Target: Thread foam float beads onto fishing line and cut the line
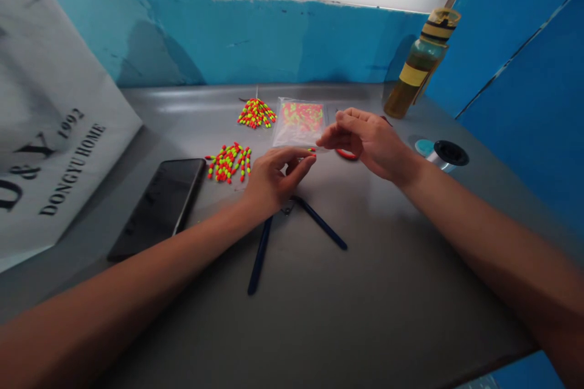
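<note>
My left hand point(278, 179) is in a pinch over the middle of the grey table point(387, 292), with a small red and yellow-green bead piece point(312, 151) at its fingertips. My right hand point(360, 137) hovers to the right with its fingers bent toward the left one; whether a thin line lies between them is too small to tell. Blue-handled pliers point(322, 223) lie spread below my left hand, which partly covers their head. Behind the hands is a clear bag point(301, 118) of red and yellow beads. A red-handled tool point(347, 154) is partly hidden by my right hand.
Two bead piles, one nearer point(229, 163) and one farther point(256, 113), lie left of the bag. A black phone point(159, 206) and a white printed bag point(59, 115) are at left. A bottle point(417, 67) and a spool point(449, 155) stand at right.
</note>
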{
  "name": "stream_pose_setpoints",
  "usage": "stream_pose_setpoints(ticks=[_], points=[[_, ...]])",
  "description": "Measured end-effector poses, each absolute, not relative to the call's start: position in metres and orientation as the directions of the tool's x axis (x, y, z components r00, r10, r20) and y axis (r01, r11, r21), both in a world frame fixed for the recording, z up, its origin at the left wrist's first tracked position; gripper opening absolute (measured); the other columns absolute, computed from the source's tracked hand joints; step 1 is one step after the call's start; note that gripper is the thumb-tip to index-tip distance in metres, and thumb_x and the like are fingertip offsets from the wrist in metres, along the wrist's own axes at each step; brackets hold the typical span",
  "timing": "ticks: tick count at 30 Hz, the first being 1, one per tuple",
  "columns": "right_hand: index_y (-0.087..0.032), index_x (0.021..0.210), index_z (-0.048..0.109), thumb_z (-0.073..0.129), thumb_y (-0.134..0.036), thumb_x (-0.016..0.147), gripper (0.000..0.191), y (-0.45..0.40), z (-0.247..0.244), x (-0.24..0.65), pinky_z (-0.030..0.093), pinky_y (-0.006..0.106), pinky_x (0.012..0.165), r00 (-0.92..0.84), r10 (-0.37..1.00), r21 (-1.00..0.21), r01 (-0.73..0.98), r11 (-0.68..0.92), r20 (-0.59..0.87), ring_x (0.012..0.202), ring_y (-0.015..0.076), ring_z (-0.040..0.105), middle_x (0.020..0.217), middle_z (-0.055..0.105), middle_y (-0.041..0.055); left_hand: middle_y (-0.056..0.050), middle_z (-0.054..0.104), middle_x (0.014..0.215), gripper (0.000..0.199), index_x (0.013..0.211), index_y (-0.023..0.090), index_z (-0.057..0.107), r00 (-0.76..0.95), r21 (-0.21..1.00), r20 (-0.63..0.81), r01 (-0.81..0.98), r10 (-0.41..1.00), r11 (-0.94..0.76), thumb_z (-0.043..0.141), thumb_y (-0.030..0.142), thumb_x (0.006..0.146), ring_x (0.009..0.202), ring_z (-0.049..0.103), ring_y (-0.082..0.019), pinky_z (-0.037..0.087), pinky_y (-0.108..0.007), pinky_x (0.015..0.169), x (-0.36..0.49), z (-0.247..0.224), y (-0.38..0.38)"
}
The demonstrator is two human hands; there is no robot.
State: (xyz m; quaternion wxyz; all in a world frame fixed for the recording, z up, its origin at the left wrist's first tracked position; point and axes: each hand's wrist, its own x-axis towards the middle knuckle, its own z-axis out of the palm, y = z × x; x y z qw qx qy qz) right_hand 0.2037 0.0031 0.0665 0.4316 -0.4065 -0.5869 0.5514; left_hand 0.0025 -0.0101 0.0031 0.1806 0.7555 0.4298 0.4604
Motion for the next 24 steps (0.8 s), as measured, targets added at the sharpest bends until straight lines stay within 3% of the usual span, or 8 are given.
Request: stream_pose_setpoints(ticks=[6,15,19,24], points=[[-0.022,0.077,0.047,0.061,-0.044,0.089,0.029,0.0051,0.0668,0.2058,0.05,0.029,0.067,-0.286,0.957,-0.998,-0.023,0.052,0.056,0.069,0.0157,0.059,0.072,0.057,0.0011,0.002,0.061,0.064,0.019,0.093,0.025,0.075,0.238,0.652,0.558,0.467,0.795,-0.597,0.066,0.041,0.089,0.061,0.055,-0.014,0.047,-0.03,0.063,0.0022,0.0012,-0.0103],[-0.023,0.066,0.038,0.061,-0.038,0.091,0.037,0.0039,0.0658,0.2045,0.032,0.026,0.049,-0.388,0.921,-0.998,0.061,0.003,-0.021,0.049,0.0101,0.029,0.059,0.033,-0.0048,0.002,0.062,0.065,0.017,0.092,0.025,0.075,0.243,0.645,0.555,0.478,0.795,-0.596,0.066,0.039,0.09,0.06,0.055,-0.014,0.047,-0.03,0.064,0.0022,0.003,-0.0111],[-0.021,0.063,0.042,0.061,-0.027,0.086,0.031,0.0006,0.0659,0.2023,0.023,0.025,0.045,-0.443,0.881,-0.976,0.202,-0.083,-0.167,0.049,0.0087,0.028,0.058,0.036,-0.0045,0.003,0.059,0.066,0.014,0.094,0.025,0.074,0.256,0.642,0.567,0.458,0.783,-0.615,0.068,0.037,0.089,0.061,0.054,-0.014,0.046,-0.03,0.063,0.0013,0.0019,-0.0105],[-0.019,0.064,0.049,0.062,-0.023,0.083,0.023,-0.0014,0.0652,0.2005,0.022,0.024,0.044,-0.472,0.836,-0.917,0.39,-0.086,-0.279,0.051,0.0083,0.033,0.06,0.042,-0.0031,0.003,0.054,0.066,0.01,0.092,0.026,0.074,0.272,0.621,0.587,0.454,0.763,-0.639,0.068,0.034,0.089,0.062,0.053,-0.013,0.046,-0.029,0.064,0.0005,0.0021,-0.01]])
